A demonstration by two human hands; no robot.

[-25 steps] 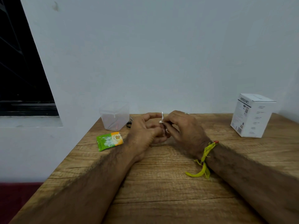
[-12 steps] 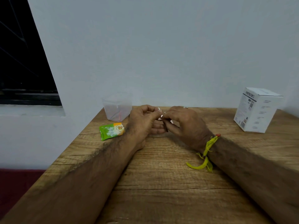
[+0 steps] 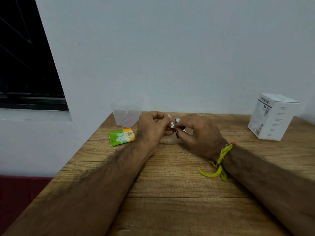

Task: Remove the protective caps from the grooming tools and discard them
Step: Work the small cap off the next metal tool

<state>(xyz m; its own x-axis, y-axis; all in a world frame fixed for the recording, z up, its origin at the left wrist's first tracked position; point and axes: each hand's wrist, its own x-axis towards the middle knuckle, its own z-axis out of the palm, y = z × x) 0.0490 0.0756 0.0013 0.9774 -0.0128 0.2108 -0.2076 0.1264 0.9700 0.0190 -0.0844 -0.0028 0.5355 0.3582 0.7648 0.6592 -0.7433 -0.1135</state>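
Both hands meet over the far middle of the wooden table (image 3: pixel 170 193). My left hand (image 3: pixel 153 128) pinches a thin silver grooming tool (image 3: pixel 171 122) between thumb and forefinger, its tip pointing up. My right hand (image 3: pixel 197 133) curls its fingers round the tool's lower end, where a small dark part (image 3: pixel 177 134) shows below the fingers. A small silver metal piece (image 3: pixel 177 120) lies on the table just behind the hands. I cannot make out a cap on the tool.
A clear plastic container (image 3: pixel 127 111) with something reddish inside stands at the back left by the wall. A green and orange sachet (image 3: pixel 121 137) lies left of my left hand. A white carton (image 3: pixel 272 116) stands at the back right. A yellow thread is tied round my right wrist.
The camera has tilted up a little, so the hands sit lower in the frame's middle. The tool has tipped from upright to slanted between the fingers, and the hands stay together.
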